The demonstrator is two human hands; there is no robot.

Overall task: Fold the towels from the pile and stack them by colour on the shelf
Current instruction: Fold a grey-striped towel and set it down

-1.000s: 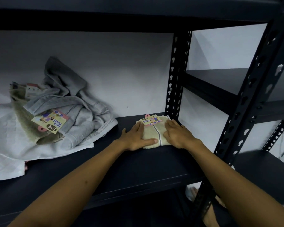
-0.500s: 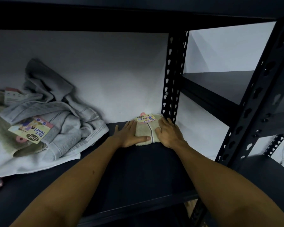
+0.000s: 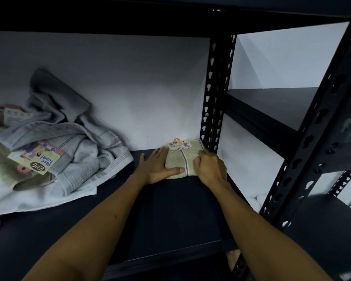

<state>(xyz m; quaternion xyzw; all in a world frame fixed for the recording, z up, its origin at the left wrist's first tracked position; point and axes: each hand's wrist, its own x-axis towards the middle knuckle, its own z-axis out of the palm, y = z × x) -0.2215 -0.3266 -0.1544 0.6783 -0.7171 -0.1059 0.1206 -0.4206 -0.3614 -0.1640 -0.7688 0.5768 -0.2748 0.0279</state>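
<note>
A small folded beige towel [image 3: 179, 161] with a paper label lies at the back right corner of the dark shelf [image 3: 170, 216], against the white wall and the black upright. My left hand [image 3: 157, 167] lies flat along its left side, thumb across its front edge. My right hand [image 3: 210, 168] presses on its right side with fingers curled over the edge. A loose pile of towels [image 3: 55, 151], grey, white and beige, with a label on top, lies at the left of the same shelf.
A perforated black upright [image 3: 216, 94] stands just right of the folded towel. Another black post [image 3: 312, 138] runs diagonally at the right. A second shelf unit [image 3: 276, 106] sits beyond it. An upper shelf board [image 3: 130, 19] hangs overhead.
Both hands have pushed the folded beige towel further back into the right corner, up to the wall. The pile has not changed.
</note>
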